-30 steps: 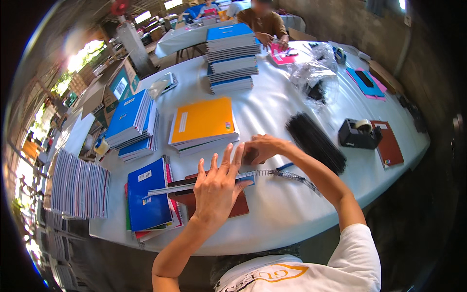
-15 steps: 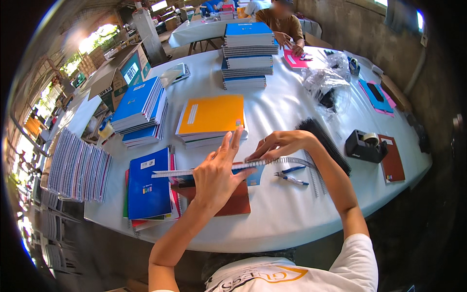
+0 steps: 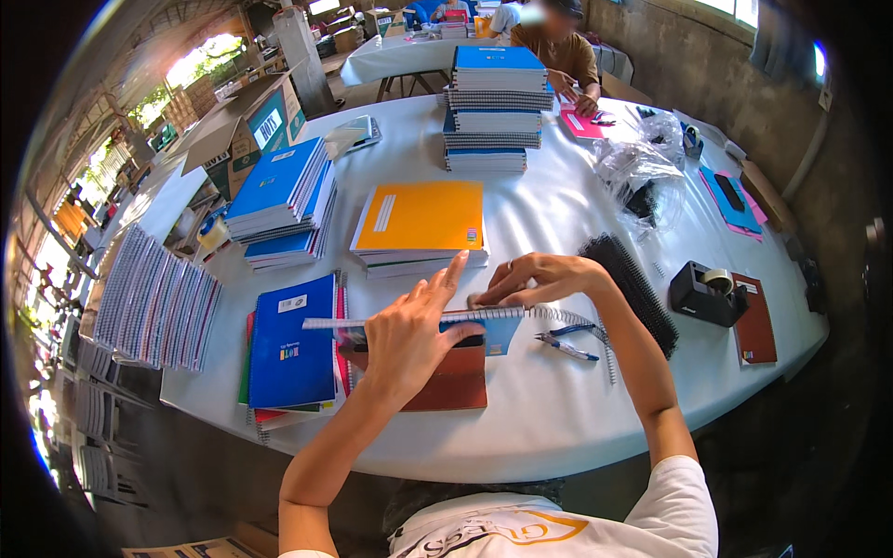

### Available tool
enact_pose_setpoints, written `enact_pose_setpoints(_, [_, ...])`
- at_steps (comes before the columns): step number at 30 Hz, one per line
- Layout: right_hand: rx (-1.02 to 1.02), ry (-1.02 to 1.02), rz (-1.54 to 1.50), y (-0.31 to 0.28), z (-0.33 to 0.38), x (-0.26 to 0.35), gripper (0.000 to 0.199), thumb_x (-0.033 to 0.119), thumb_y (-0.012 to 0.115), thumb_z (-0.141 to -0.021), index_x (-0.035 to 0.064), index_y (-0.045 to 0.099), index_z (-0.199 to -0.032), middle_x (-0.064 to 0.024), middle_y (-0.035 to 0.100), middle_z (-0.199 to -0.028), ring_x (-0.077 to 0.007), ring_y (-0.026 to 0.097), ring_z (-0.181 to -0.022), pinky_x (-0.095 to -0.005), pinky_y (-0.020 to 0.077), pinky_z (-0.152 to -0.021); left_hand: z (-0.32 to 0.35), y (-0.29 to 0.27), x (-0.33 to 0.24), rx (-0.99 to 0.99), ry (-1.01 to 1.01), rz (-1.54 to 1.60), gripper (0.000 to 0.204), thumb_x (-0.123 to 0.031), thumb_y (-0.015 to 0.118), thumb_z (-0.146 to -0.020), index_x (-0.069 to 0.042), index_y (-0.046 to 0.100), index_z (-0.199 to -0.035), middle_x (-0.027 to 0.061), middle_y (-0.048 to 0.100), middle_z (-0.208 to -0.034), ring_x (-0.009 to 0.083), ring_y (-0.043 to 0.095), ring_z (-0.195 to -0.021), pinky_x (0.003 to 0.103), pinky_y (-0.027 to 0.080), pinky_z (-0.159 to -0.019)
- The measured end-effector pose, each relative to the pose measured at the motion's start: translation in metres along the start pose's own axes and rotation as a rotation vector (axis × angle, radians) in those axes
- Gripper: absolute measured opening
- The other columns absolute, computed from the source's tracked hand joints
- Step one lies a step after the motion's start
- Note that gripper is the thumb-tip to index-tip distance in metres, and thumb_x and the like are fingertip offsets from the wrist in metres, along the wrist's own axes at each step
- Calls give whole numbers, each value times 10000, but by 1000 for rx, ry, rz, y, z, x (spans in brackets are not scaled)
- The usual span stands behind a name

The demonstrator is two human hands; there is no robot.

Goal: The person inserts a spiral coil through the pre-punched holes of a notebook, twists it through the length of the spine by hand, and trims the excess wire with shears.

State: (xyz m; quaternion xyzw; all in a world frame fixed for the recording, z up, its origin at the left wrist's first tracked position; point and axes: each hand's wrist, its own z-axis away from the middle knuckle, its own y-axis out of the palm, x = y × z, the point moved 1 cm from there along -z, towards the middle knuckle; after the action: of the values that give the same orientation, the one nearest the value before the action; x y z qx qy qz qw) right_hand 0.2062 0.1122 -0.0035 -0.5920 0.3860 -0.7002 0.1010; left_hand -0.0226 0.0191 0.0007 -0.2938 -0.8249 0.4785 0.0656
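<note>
A notebook (image 3: pixel 333 324) is held edge-on above the table, with part of its blue cover (image 3: pixel 503 337) showing below. My left hand (image 3: pixel 414 330) is closed around it, thumb below and fingers above. A spiral wire coil (image 3: pixel 549 314) runs along the notebook's right end and sticks out past it to the right. My right hand (image 3: pixel 544 279) pinches at that edge; its fingertips partly hide what they grip, seemingly the coil. Beneath the notebook lies a brown cover (image 3: pixel 451 386). Pliers with blue handles (image 3: pixel 569 346) rest beside the coil's loose end.
Beyond my hands sits a stack of yellow notebooks (image 3: pixel 423 216). Blue notebooks (image 3: pixel 293 344) lie at left, more stacked (image 3: pixel 498 60) farther back. Black coils (image 3: pixel 637 298), a tape dispenser (image 3: pixel 707 296) and a brown notebook (image 3: pixel 753 321) are at right. Another person (image 3: pixel 563 56) works across the table.
The held notebook has tilted, so more of its blue cover shows underneath. The coil's loose part hangs lower at the right. My hands stay at the same edge while the view shifts slightly.
</note>
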Motion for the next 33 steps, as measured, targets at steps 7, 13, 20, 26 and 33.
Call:
enact_pose_setpoints(7, [-150,-299,-367,6,0,-16,447,292,579,-892,-64,657,-1152,-249,654,-1121,-320,627,-1005,-385,481,-899,7,-5,11,-35,-20,-28,892,-562,716,-660,-278,413,-1450,111,689,-1120,230,711,-813,310,558,-629])
enact_pose_setpoints(13, [-90,-167,-194,5,-13,-2,482,378,601,-892,-12,669,-1169,-219,660,-1115,-329,603,-1038,-388,455,-941,10,-9,20,-35,-34,-57,882,-579,705,-663,-278,424,-1443,191,693,-1036,250,714,-808,322,551,-614])
enact_pose_setpoints(20, [-131,-309,-344,8,-23,-2,440,355,592,-911,-11,688,-1135,-214,667,-1055,-300,601,-1007,-336,479,-877,11,-15,25,-26,-46,11,888,-575,719,-651,-254,446,-1433,199,693,-1032,266,715,-809,326,552,-636])
enact_pose_setpoints(26, [-158,-104,-358,10,-33,9,559,432,610,-826,-48,691,-1099,-209,675,-1046,-306,589,-1040,-371,444,-958,16,-20,33,15,-92,-6,874,-568,722,-656,-254,455,-1427,188,690,-1061,261,716,-838,328,556,-654])
enact_pose_setpoints(33, [-99,-116,-232,9,-47,11,561,424,595,-836,-62,685,-1102,-213,660,-1123,-307,597,-1072,-388,446,-961,19,-23,38,28,-105,2,859,-554,718,-665,-262,451,-1428,172,694,-1066,266,713,-856,325,556,-668])
